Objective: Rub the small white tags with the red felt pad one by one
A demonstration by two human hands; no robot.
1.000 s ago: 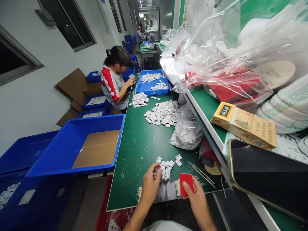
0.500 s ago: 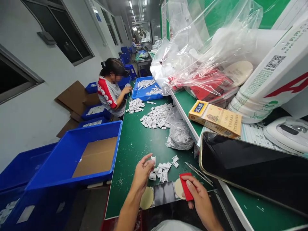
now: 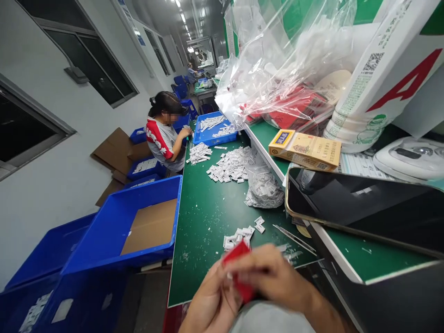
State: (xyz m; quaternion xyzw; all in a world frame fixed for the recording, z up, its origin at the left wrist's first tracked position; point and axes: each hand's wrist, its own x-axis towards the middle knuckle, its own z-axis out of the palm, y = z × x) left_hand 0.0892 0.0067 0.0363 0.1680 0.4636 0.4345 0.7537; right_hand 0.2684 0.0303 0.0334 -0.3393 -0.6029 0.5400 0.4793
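Observation:
Close to my body, both hands meet around a red rectangular pad [image 3: 238, 250], blurred by motion. My right hand [image 3: 280, 275] is closed on the pad, its fingers across the middle. My left hand [image 3: 213, 298] is curled against the pad's left side; a tiny pale bit of a white plastic piece [image 3: 229, 276] shows at its fingers, the rest hidden. Just beyond lies a small heap of white plastic pieces [image 3: 239, 237], with a couple of loose white pieces [image 3: 259, 224] beside it. Metal tweezers [image 3: 294, 239] rest to the right.
A larger white heap [image 3: 229, 164] and a filled clear bag [image 3: 264, 185] stand farther along the green table [image 3: 194, 231]. Left is a blue bin [image 3: 145, 188]. A phone [image 3: 360, 208] and yellow box [image 3: 305, 149] lie on the right shelf. A co-worker [image 3: 164, 132] sits ahead.
Both hands have drawn together toward my body, bringing the red pad and the white piece to each other. The head view has shifted slightly.

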